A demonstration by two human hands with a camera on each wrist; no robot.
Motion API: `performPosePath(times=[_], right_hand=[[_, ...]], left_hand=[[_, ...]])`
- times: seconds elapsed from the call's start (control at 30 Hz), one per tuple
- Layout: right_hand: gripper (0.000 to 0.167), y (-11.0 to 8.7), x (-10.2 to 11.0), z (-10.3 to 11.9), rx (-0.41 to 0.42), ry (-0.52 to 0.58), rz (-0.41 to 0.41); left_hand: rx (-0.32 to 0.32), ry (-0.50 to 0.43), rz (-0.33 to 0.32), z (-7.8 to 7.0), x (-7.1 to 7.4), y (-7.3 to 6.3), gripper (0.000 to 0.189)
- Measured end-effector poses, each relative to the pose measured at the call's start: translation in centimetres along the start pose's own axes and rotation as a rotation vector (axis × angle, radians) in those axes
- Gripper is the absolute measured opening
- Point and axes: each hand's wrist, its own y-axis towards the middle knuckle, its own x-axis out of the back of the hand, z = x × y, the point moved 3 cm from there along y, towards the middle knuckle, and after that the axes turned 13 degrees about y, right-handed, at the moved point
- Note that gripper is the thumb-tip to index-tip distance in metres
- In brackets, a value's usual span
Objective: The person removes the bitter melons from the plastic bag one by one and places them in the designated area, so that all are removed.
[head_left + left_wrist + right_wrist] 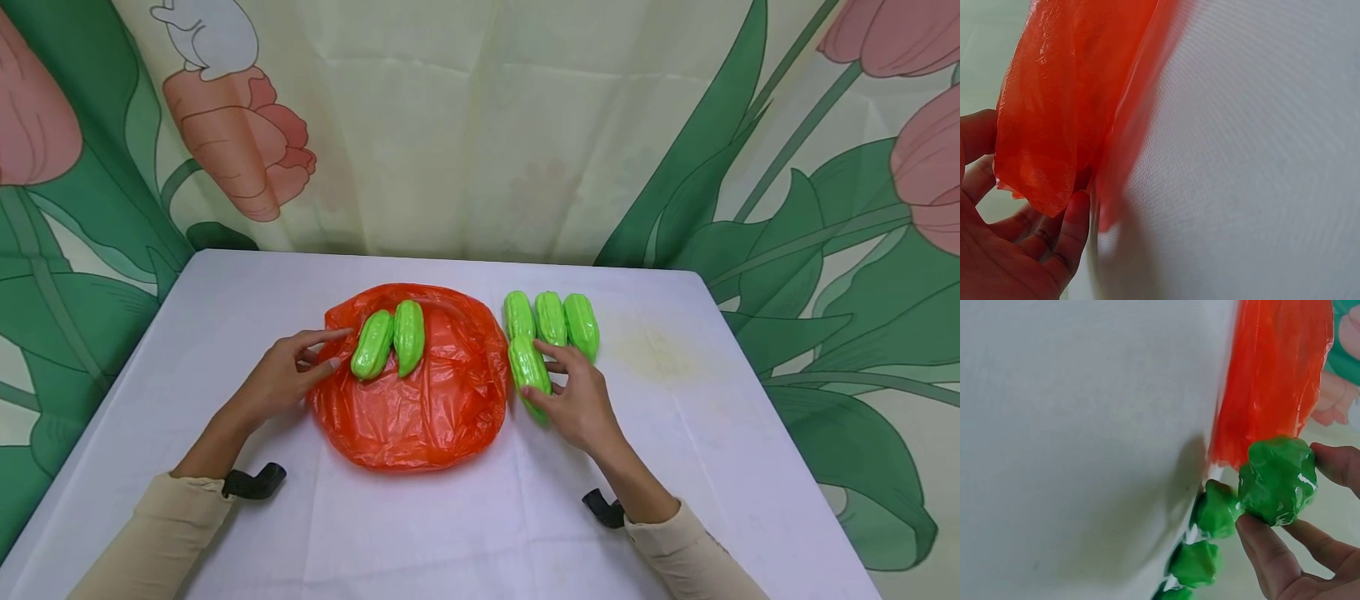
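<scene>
A red plastic bag (450,417) lies opened out into a round shape on the table, its side standing up in both wrist views. Two shiny green bitter melons (408,337) lie in its upper left part. My left hand (288,371) holds the bag's left rim, with thumb and fingers around the film (1041,150). Between thumb and fingertips, my right hand (577,396) pinches another bitter melon (1277,481) by its sides, just right of the bag. Three more bitter melons (551,318) form a row behind the held one.
A white cloth covers the table (420,542). Behind it hangs a curtain (465,150) printed with tulips, leaves and a rabbit on a carrot. Black curved pieces (257,482) stick out at both wrists by the beige sleeves (161,533).
</scene>
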Motion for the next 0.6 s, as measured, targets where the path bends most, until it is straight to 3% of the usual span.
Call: performPosePath(times=[0.6], right_hand=[[0.073, -0.2, -0.2, -1.1, -0.038, -0.023, 0.014]], left_hand=[[-0.01, 0.006, 0.004, 0.0, 0.0, 0.1, 0.053]])
